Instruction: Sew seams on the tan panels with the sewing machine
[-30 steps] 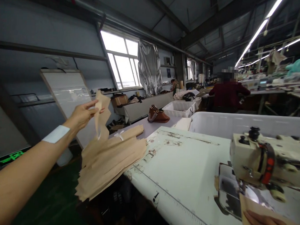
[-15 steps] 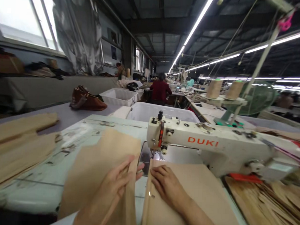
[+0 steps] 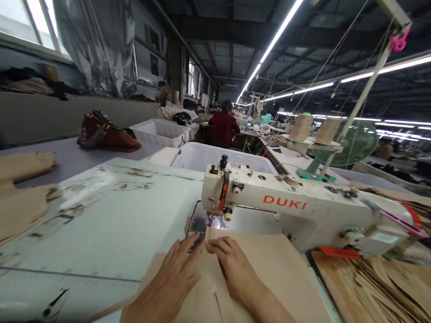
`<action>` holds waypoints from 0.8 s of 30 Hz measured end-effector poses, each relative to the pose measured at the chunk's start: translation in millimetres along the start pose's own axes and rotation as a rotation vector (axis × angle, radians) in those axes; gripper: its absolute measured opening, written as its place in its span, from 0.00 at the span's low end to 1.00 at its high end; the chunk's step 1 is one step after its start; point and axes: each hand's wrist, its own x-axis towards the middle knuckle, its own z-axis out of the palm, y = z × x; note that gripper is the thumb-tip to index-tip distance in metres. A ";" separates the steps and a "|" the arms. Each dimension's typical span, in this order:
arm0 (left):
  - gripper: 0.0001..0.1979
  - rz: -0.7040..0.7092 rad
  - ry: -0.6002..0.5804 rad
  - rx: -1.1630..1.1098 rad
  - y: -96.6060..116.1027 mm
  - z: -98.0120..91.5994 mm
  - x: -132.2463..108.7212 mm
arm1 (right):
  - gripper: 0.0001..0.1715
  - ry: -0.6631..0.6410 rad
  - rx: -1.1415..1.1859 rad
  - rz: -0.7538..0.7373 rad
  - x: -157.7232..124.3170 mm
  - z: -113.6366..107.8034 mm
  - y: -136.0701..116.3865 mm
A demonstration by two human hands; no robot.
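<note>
A white sewing machine (image 3: 250,194) with orange lettering stands ahead of my hands. In front of its needle area lies a tan fabric panel (image 3: 289,269), spread to the right. My right hand (image 3: 234,267) rests on that panel with curled fingers, pinching its left edge just before the needle. A second tan piece (image 3: 202,299) lies between my hands, lapping toward the first. My left hand (image 3: 167,278) lies on this piece, fingers spread and slightly blurred, their tips by the dark metal plate (image 3: 197,220) under the needle.
Tan pieces (image 3: 16,191) lie at the left, near a brown handbag (image 3: 107,133). A wooden board with brown strips (image 3: 381,292) is at the right. Behind the machine stand a white bin (image 3: 187,155), thread cones (image 3: 301,127) and a green fan (image 3: 357,144). Farther back sits a person (image 3: 223,126).
My left hand has brought the left tan piece rightward and down against the right panel, uncovering the tabletop. Its fingers have let go and spread. My right hand stays at the panel's edge.
</note>
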 end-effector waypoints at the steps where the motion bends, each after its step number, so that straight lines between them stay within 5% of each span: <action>1: 0.32 0.006 0.001 0.018 -4.9 0.0 9.4 | 0.25 -0.010 -0.006 0.001 0.5 -0.4 -0.8; 6: 0.12 0.097 -0.043 -0.005 -35.0 -16.0 73.4 | 0.24 -0.062 -0.063 0.050 1.0 -0.6 -1.4; 9: 0.12 0.097 -0.070 -0.014 -31.4 -12.7 67.9 | 0.22 -0.063 -0.061 0.058 0.1 -0.4 -0.6; 15: 0.32 0.018 -0.181 -0.147 4.9 -8.1 15.7 | 0.19 0.039 0.002 -0.018 -1.6 6.6 2.8; 24: 0.15 0.147 -0.064 -0.127 -22.9 -7.0 85.5 | 0.23 0.029 0.034 0.052 -1.7 7.9 1.3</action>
